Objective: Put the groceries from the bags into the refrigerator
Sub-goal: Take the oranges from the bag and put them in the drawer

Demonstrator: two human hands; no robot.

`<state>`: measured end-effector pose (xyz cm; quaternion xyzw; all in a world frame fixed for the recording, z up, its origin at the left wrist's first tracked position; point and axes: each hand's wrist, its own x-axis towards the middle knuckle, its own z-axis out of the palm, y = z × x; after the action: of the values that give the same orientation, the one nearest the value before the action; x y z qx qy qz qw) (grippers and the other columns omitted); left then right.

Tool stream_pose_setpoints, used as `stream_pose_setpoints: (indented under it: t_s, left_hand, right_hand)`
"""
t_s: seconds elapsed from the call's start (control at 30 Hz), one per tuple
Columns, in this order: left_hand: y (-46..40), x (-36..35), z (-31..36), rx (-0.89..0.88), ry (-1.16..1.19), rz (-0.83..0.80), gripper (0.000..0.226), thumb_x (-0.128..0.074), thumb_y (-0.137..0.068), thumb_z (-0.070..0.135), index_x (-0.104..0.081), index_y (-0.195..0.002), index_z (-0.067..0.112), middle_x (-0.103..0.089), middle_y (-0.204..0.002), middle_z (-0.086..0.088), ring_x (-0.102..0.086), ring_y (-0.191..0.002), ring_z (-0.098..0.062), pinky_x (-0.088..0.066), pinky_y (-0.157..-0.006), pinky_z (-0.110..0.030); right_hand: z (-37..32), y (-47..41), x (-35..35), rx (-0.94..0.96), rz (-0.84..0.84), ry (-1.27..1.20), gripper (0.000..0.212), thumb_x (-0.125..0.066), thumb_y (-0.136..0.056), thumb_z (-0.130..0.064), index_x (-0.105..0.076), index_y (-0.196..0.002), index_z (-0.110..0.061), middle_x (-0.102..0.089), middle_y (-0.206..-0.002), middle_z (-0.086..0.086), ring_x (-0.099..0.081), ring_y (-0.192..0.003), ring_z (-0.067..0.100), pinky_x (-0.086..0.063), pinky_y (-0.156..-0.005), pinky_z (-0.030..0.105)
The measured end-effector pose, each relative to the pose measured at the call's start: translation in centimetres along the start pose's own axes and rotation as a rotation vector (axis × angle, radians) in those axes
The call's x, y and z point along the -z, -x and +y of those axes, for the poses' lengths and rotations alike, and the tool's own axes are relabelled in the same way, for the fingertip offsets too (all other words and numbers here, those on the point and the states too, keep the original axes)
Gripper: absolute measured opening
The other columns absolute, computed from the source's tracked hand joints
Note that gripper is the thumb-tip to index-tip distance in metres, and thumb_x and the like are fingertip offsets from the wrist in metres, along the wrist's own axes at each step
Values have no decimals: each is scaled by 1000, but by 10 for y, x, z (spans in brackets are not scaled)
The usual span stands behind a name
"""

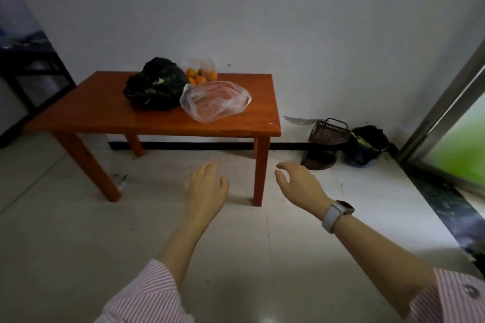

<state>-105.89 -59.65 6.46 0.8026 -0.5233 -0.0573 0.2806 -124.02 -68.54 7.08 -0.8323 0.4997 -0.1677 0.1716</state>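
So closest to the camera you've got two pink striped sleeves (pixel 149 294) pushed up the forearms, both arms reaching out over the pale tiled floor (pixel 65 244). The left hand (pixel 206 187) is palm down with fingers loosely spread, holding nothing, a bit blurry. The right hand (pixel 299 181) is also empty, fingers relaxed and slightly curved with the thumb apart, and there's a watch with a white strap (pixel 337 214) on that wrist. Both hands hang in the air short of the table, touching nothing. Past them is a low reddish wooden tabletop (pixel 91 110) against the white wall, with three bags bunched toward the back: a clear plastic bag (pixel 215 101) with something pinkish in it nearest the front edge, a black bag (pixel 156 85) just left of it and touching it, and behind both a clear bag of oranges (pixel 202 72). Off to the right on the floor by the wall sit a dark dustpan (pixel 328 134) and a small black-lined bin (pixel 367 144).
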Motion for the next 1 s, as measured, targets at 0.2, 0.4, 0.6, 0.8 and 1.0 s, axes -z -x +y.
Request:
stream_pose_setpoints:
  t_s: [0.2,0.4,0.6,0.8,1.0]
  left_hand:
    - [-92,25,-93,85,11,-6,42,-47,-93,21,-44,-133,8,-46,-138,-10,-40,-127,-26,-32,-104,-40]
    - [-191,17,-148,125,27,15,42,-51,-92,19,-46,-132,9,-48,-136,-10,-42,-126,-27,-36,-104,-45]
    - [-337,-13,-178,53,31,49,39,-52,-91,20,-51,-128,10,-51,-133,-10,-45,-123,-26,-39,-102,-44]
    - [-511,-24,-189,22,-34,29,39,-48,-93,25,-48,-130,12,-48,-134,-6,-42,-126,-23,-38,-102,-39]
    - [-637,-34,-220,16,-78,15,43,-50,-92,26,-45,-131,9,-45,-135,-12,-40,-125,-28,-38,-100,-41]
  right_hand:
    - [-69,-103,-53,23,-102,-119,36,-40,-95,-31,-50,-127,-16,-55,-127,6,-52,-113,22,-41,-95,32]
    - [-87,-206,-94,58,-158,-140,37,-40,-96,-29,-49,-128,-13,-53,-131,4,-48,-120,19,-35,-99,28]
    - [-82,-352,-122,73,-122,-217,33,-43,-95,-22,-53,-124,-10,-57,-124,9,-52,-113,22,-38,-93,27]
    - [-87,-531,-127,112,-54,-226,32,-42,-95,-18,-53,-125,-9,-57,-126,10,-52,-115,23,-39,-95,30]
    - [-106,-665,-151,26,-69,-203,47,-47,-93,-25,-38,-135,-6,-44,-135,16,-42,-124,31,-36,-103,38]
